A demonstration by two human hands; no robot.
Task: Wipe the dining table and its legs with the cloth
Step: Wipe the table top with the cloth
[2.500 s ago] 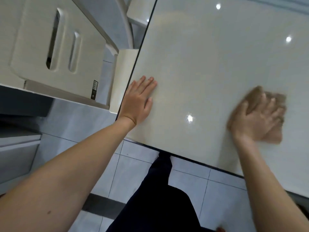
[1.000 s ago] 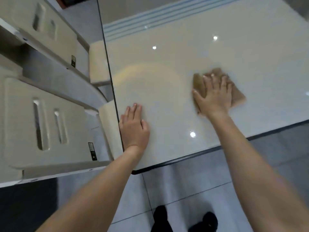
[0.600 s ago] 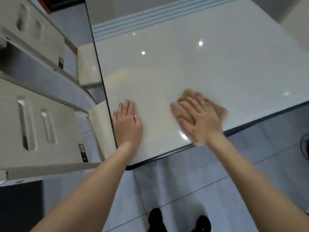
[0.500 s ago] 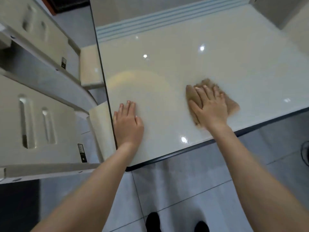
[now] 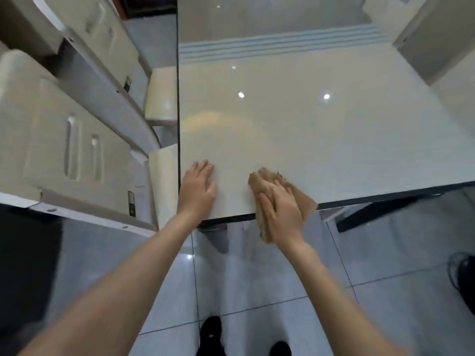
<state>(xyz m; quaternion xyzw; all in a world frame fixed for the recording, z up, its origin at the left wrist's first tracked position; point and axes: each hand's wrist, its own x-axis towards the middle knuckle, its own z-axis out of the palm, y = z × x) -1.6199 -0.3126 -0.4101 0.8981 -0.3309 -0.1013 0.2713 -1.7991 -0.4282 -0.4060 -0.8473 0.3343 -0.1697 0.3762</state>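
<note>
The right hand [image 5: 281, 214], fingers straight, presses the tan cloth [image 5: 261, 182] beneath its palm over the table [image 5: 321, 129]'s near edge. The left hand [image 5: 196, 191] lies flat, fingers straight, just left of it.

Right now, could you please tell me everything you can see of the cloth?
The cloth is tan, soft-looking fabric, crumpled into loose folds. It lies at the table's near edge, close to the near left corner, with its nearer part spilling past the dark rim. The right hand presses flat on it, fingers straight, covering its middle. The left hand rests on the table beside it, apart.
</note>
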